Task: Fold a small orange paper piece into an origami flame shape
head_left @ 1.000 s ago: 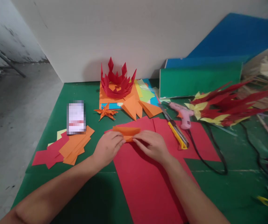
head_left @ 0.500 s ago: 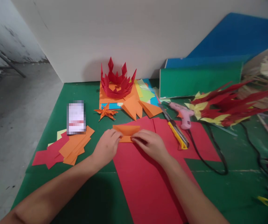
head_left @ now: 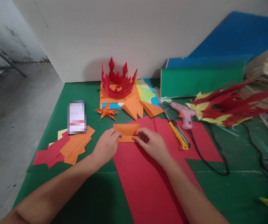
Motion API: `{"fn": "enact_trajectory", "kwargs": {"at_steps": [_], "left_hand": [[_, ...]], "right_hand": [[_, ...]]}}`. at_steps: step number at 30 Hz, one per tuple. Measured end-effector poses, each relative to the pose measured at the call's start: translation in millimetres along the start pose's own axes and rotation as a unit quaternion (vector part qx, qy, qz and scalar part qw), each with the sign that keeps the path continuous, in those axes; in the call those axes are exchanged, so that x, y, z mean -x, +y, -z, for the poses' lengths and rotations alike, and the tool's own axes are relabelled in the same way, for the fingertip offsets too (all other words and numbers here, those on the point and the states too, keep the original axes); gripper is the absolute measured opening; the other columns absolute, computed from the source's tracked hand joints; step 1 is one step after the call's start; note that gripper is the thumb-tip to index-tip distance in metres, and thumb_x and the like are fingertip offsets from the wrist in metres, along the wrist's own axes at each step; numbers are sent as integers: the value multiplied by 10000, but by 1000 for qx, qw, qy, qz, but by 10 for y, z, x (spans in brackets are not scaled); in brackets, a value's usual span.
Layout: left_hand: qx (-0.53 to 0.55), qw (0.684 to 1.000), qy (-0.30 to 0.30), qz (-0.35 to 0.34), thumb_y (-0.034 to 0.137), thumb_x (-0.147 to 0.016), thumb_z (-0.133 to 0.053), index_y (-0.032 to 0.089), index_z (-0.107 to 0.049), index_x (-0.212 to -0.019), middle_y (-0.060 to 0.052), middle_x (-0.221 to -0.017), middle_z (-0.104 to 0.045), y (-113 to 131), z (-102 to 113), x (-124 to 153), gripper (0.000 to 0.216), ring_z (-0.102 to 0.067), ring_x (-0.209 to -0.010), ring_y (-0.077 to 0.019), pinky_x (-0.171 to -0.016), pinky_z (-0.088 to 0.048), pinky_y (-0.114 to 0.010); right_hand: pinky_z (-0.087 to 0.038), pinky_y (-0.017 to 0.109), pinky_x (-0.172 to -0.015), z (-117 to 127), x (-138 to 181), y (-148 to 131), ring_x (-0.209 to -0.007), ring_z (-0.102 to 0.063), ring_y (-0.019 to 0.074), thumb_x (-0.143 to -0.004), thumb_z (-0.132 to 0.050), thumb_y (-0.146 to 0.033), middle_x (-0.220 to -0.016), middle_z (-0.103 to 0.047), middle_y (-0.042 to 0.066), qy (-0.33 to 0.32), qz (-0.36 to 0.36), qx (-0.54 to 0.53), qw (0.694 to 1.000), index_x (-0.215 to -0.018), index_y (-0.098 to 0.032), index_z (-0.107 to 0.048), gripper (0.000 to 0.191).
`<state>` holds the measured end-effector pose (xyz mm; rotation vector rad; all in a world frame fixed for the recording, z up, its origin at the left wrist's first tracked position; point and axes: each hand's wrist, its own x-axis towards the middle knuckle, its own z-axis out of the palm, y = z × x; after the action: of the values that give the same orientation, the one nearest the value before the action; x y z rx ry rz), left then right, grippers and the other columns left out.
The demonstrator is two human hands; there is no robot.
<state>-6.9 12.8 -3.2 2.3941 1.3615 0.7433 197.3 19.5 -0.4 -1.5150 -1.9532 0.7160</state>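
Note:
An orange piece of paper (head_left: 127, 130) with a lengthwise crease lies over the far end of a red paper sheet (head_left: 143, 180). My left hand (head_left: 107, 143) pinches its left end between thumb and fingers. At the right end, my right hand (head_left: 152, 142) holds the edge with thumb and forefinger, the other fingers curled. Beyond the hands sit an orange folded paper star (head_left: 106, 112) and orange folded paper pieces (head_left: 132, 107). A red paper crown (head_left: 118, 84) stands behind them on coloured sheets.
To the left, a phone with a blurred screen (head_left: 77, 118) rests by orange paper strips (head_left: 77, 146) and red ones. On the right lie a yellow utility knife (head_left: 178, 135), a pink glue gun (head_left: 184, 115) with its cord, and red-and-yellow paper flames (head_left: 224, 105). A white board (head_left: 115, 31) rises behind.
The orange paper's far flap has risen and opened, showing more of its inner face. My right fingers have shifted slightly up and right; the left hand stays nearly in place.

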Motion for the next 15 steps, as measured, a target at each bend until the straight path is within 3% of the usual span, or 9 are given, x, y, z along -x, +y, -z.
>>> {"fn": "enact_trajectory", "kwargs": {"at_steps": [6, 15], "left_hand": [[-16, 1000, -19, 13, 109, -908, -417, 129, -607, -871, -71, -833, -576, -5, 13, -10, 195, -543, -781, -181, -727, -477, -315], [-16, 1000, -18, 16, 99, -907, -411, 131, -613, -882, -69, -841, -551, -2, 15, -13, 206, -551, -799, -176, -726, -487, -307]], "right_hand": [[-380, 236, -497, -3, -3, -28, -524, -539, 128, -804, -600, -367, -636, -598, -17, 10, -45, -19, 999, -755, -220, -506, 182], [-356, 235, -495, -16, -4, -43, -507, -509, 117, -800, -604, -361, -621, -577, -25, 17, -46, -1, 999, -726, -217, -481, 203]]}}
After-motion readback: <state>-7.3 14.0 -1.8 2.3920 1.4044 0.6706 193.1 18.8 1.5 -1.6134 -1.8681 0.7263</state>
